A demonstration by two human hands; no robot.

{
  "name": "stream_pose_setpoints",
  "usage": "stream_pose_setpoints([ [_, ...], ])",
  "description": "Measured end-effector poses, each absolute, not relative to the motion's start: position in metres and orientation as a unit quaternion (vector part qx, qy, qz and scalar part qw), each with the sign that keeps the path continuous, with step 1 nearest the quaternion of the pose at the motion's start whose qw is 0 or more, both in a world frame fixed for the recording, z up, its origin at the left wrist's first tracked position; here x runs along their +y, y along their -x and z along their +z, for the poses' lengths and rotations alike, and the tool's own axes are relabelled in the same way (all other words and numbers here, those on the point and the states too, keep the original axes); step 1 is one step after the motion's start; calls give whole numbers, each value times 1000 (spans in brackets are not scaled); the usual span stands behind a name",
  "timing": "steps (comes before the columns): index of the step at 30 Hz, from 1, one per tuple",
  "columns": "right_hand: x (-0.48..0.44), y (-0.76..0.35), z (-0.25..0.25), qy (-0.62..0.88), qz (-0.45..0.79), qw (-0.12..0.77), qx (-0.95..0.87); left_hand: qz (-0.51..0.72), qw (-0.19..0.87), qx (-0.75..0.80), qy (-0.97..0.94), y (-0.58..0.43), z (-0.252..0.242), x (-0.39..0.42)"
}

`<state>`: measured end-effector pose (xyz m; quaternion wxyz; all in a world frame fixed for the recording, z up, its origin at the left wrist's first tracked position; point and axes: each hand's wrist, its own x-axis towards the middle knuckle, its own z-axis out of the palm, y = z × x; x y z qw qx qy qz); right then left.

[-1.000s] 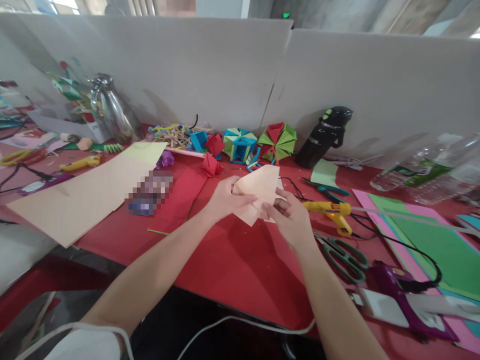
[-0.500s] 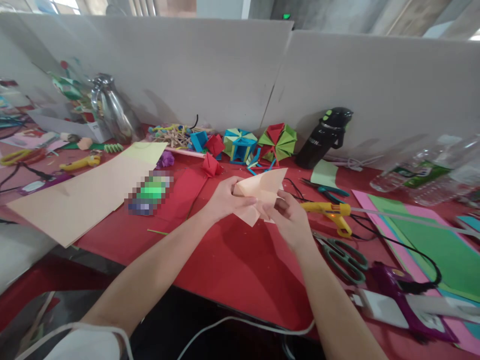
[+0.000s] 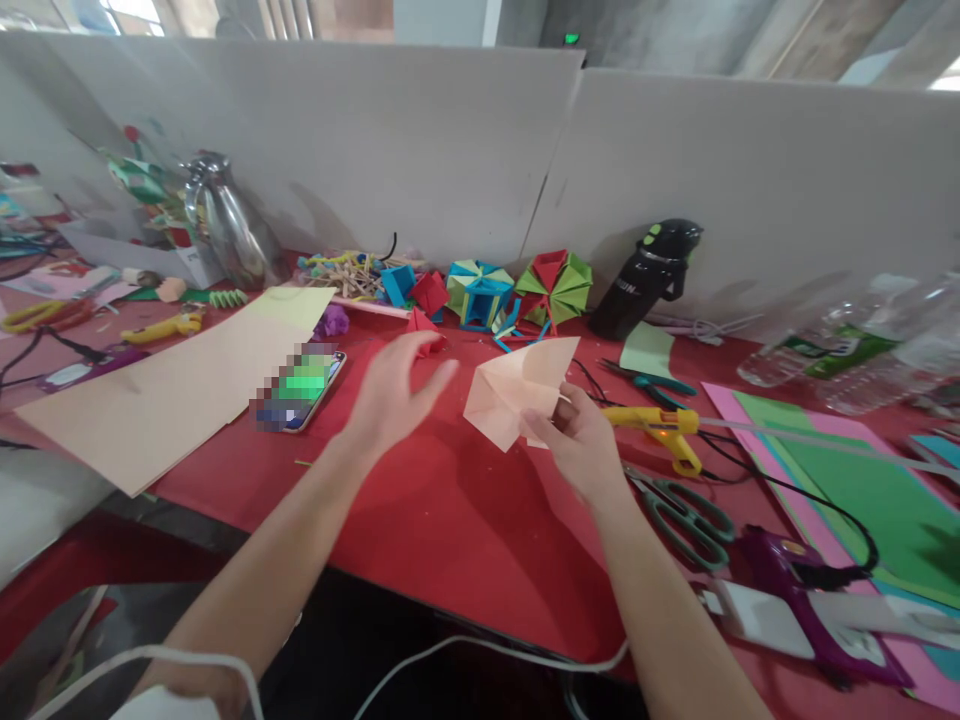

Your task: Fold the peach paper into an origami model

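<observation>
A creased, partly folded sheet of peach paper [image 3: 517, 390] is held above the red table by my right hand [image 3: 581, 440], its thumb in front and the fingers behind the right edge. My left hand [image 3: 390, 395] is off the paper, holding nothing, with thumb and fingers apart. It hovers near a small red folded-paper piece [image 3: 426, 335], which it partly hides. Left of that hand lies a phone [image 3: 300, 388], its screen blurred out.
Behind stand folded-paper models [image 3: 480, 293] and a black bottle [image 3: 646, 278]. To the right lie a yellow glue gun [image 3: 660, 425], scissors [image 3: 690, 520], pliers [image 3: 660, 382], a purple power strip [image 3: 817, 600] and coloured paper sheets [image 3: 862, 480]. Large peach sheets [image 3: 150, 405] lie left.
My left hand has let go of the peach paper and moved left towards the phone and the red folded piece. My right hand keeps its hold, nearly still.
</observation>
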<state>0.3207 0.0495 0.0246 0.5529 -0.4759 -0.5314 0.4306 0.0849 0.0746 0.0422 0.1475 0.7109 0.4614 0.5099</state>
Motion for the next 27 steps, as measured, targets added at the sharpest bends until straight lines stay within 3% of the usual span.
stream_pose_setpoints([
  [3, 49, -320, 26, 480, 427, 551, -532, 463, -4, 577, -673, -25, 29, 50],
  [5, 49, -320, 25, 482, 424, 551, -534, 386, -41, 666, -637, 8, 15, 34],
  [10, 49, -320, 23, 475, 427, 555, -533, 250, -5, 693, -676, 40, -4, 17],
  [27, 50, -321, 20, 468, 431, 558, -533, 292, -31, 715, -635, 49, -21, 24],
])
